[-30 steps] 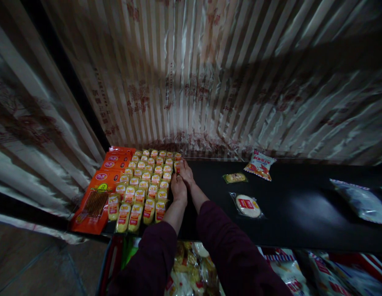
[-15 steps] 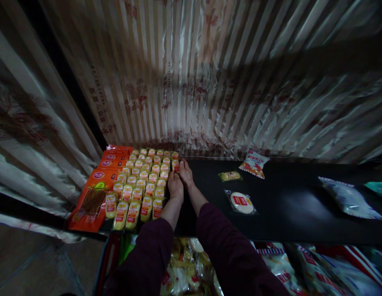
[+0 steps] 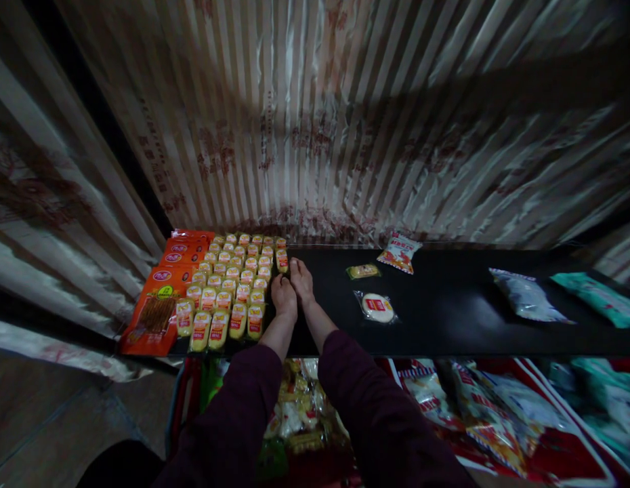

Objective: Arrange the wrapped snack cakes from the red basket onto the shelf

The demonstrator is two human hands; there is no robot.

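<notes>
Small wrapped cakes (image 3: 232,272) in yellow packs with red and white labels stand in several close rows on the black shelf (image 3: 325,318). Against the right side of these rows rests my left hand (image 3: 284,296), its fingers pointing away from me and partly hidden from view. My right hand (image 3: 301,278) lies just beside it, with fingers stretched forward and no pack visible in them. Just ahead of both hands, one cake pack (image 3: 281,261) ends the far right row; a narrow gap shows between it and my right fingertips.
Orange snack packets (image 3: 157,298) overlap at the left. To the right lie a small yellow pack (image 3: 364,271), a round white cake (image 3: 378,307), a red-and-white bag (image 3: 400,253), a pale bag (image 3: 527,295) and a green packet (image 3: 597,298). Red crates (image 3: 563,447) of snacks stand below.
My right hand has come slightly away from the end cake pack, opening a small gap. My hands stay by the rows' right side. The view has shifted to show more of the right.
</notes>
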